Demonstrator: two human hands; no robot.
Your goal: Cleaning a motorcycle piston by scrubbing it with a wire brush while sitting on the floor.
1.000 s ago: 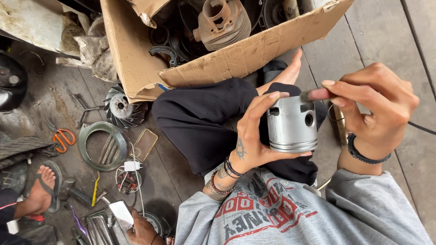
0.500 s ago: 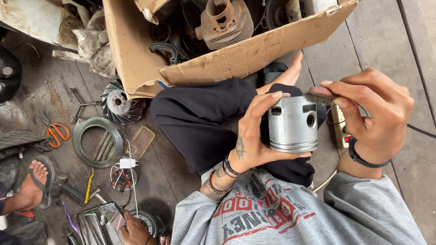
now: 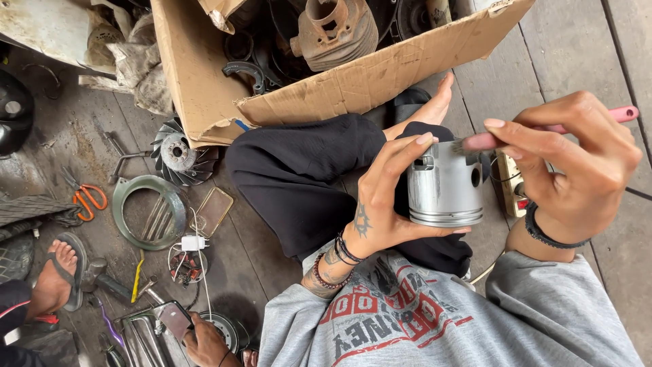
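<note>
Left hand (image 3: 380,204) grips metal piston (image 3: 445,183) from its left side; right hand (image 3: 577,170) pinches pink-handled brush (image 3: 543,129), bristles touching piston's top edge, below cardboard box (image 3: 367,85).

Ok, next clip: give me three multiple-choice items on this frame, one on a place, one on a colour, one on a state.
1. Where is the cardboard box?
A. On the floor beyond the person's legs
B. In the person's lap
C. On a shelf

2. What colour is the handle of the brush in the right hand?
A. Blue
B. Pink
C. Black

3. How is the metal piston held?
A. Lying on the floor
B. Resting in the box
C. Gripped in the left hand

Answers: 1 A, it sits on the planks past the knees; 2 B, the handle shows pink; 3 C, the fingers wrap around its side.
</note>
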